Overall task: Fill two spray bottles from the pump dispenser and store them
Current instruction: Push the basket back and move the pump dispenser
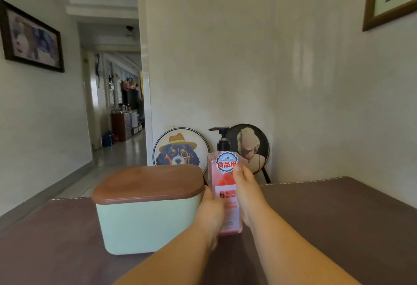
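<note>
A pink pump dispenser [222,181] with a black pump head and a round blue-and-red sticker stands upright on the brown table [338,217]. My left hand [211,214] wraps its left side low down. On the right side, my right hand [246,192] grips it, thumb up near the sticker. No spray bottles are in view.
A pale green box [144,223] with a brown wooden lid [149,183] stands just left of the dispenser, touching my left hand. Two round-backed chairs [180,149] stand against the wall beyond the table's far edge. A hallway opens at the left.
</note>
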